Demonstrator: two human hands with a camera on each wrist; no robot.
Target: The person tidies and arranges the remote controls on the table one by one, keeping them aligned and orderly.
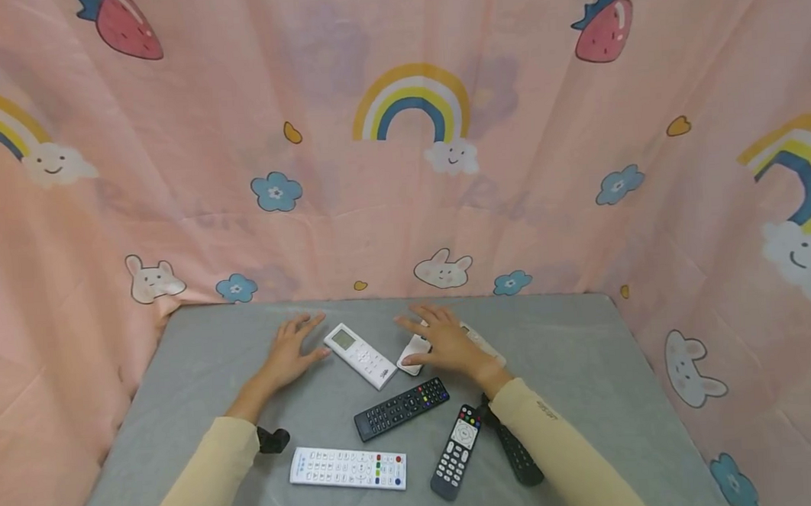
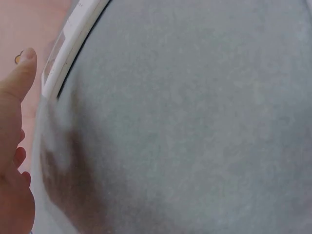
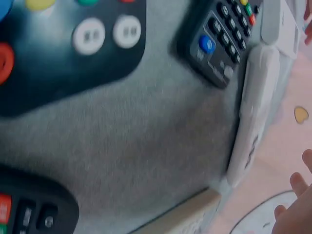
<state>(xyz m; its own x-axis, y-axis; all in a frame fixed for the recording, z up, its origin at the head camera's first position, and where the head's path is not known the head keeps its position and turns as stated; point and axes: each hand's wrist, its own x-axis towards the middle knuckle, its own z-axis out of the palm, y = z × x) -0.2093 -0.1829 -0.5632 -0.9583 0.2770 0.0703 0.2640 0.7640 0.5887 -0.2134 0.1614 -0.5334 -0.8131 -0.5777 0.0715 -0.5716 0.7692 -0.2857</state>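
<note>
My left hand (image 1: 290,357) is held with its fingers spread, just left of a white remote control with a small screen (image 1: 360,356). In the left wrist view, the thumb side of that hand (image 2: 12,126) shows beside the edge of the white remote (image 2: 68,48). My right hand (image 1: 449,348) reaches over a smaller white remote (image 1: 412,355), its fingers extended and partly covering it. A pale beige remote (image 1: 484,345) lies just behind the right hand, partly hidden by it. Neither hand grips anything.
Nearer on the grey table (image 1: 224,346) lie a black remote (image 1: 401,408), a white remote with many buttons (image 1: 348,468) and a dark grey remote (image 1: 456,453). Another black remote (image 1: 519,455) is partly under the right forearm. A pink patterned curtain (image 1: 350,240) surrounds the table.
</note>
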